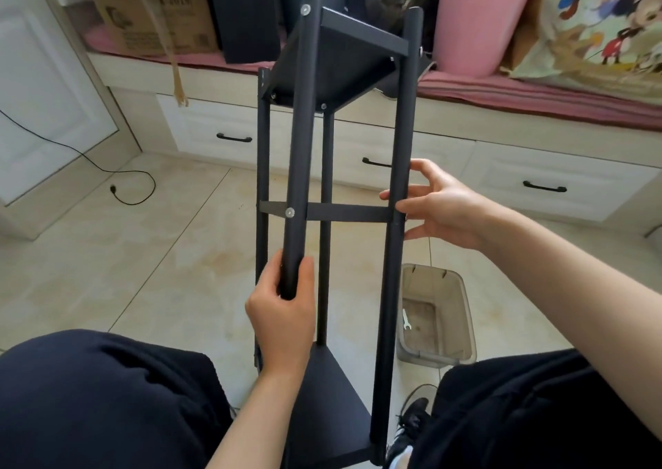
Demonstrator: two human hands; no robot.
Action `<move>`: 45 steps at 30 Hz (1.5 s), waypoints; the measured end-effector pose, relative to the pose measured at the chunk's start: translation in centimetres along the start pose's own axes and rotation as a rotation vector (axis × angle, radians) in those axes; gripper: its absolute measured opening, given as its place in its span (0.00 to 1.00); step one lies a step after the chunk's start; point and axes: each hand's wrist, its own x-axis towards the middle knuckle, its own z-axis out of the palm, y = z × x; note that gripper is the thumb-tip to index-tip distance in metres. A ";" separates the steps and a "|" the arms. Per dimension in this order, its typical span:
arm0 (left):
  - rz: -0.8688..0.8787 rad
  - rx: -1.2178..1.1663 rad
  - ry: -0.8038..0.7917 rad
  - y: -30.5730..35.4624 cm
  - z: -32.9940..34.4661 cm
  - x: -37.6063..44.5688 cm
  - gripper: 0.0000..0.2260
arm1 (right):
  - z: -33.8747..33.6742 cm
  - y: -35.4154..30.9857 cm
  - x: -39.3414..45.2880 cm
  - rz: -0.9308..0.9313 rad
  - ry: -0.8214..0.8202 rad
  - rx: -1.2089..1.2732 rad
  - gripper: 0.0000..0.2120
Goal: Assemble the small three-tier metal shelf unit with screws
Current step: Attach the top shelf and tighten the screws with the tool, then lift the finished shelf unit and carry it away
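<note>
A black cable point(118, 182) trails over the floor tiles at far left. The black shelf unit point(336, 189) leans away from the person, its near end between their knees. The left hand point(283, 318) is wrapped around the lower end of the front pole point(299, 167), thumb on one side, fingers curled round the other. Moving right, the right hand point(440, 205) stays loose, fingers spread and fairly straight, fingertips touching the right pole point(399, 196) by the middle tier. A plastic bin point(462, 311) with a small wrench point(406, 320) inside sits on the floor below.
</note>
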 end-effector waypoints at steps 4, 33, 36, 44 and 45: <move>0.006 -0.036 0.082 -0.9 -0.6 0.1 0.08 | 0.7 -0.3 0.1 -0.064 -0.104 -0.023 0.34; -0.032 0.050 0.022 5.2 -2.4 5.6 0.23 | 3.8 2.2 -1.1 -0.311 -0.020 -0.256 0.32; 0.038 -0.024 -0.125 9.0 -2.3 8.2 0.15 | 3.5 3.0 -0.8 -0.316 0.029 -0.317 0.33; 0.071 0.021 -0.301 9.1 1.0 6.3 0.14 | 2.3 2.6 0.6 -0.293 0.334 -0.536 0.26; 0.076 0.026 -0.296 8.8 1.7 5.7 0.15 | 2.1 1.8 0.7 -0.265 0.351 -0.524 0.23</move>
